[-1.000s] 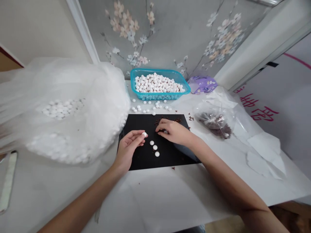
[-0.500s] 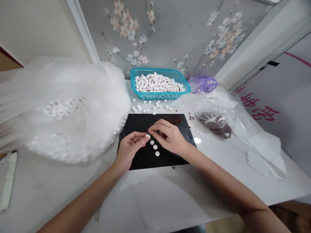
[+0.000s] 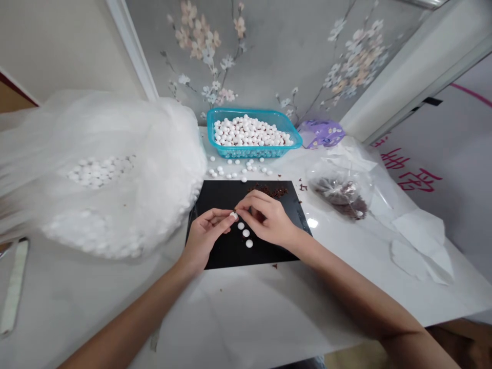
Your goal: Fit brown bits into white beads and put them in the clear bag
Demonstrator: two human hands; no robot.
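Observation:
Between thumb and forefinger, my left hand [image 3: 208, 233] pinches a small white ball [image 3: 233, 216] above the black mat [image 3: 219, 256]. My right hand [image 3: 269, 218] is closed in a pinch, its fingertips against the top of that ball. A tiny dark speck shows at those fingertips, too small to name. Three more white balls [image 3: 246, 233] lie in a slanting row on the mat, just below the fingers. Behind my right hand, a pile of small reddish-brown pieces [image 3: 271, 191] rests at the mat's far edge.
A blue basket [image 3: 254, 152] full of white balls stands by the wall, with several loose balls [image 3: 231, 176] before it. At left bulges a large white bag [image 3: 154, 133] of balls. To the right lie a clear bag of brown pieces [image 3: 342, 197] and a purple packet [image 3: 322, 134].
My right fingertips have come slightly closer onto the ball, and the right fingers have shifted a little. My left hand keeps its hold in the same place.

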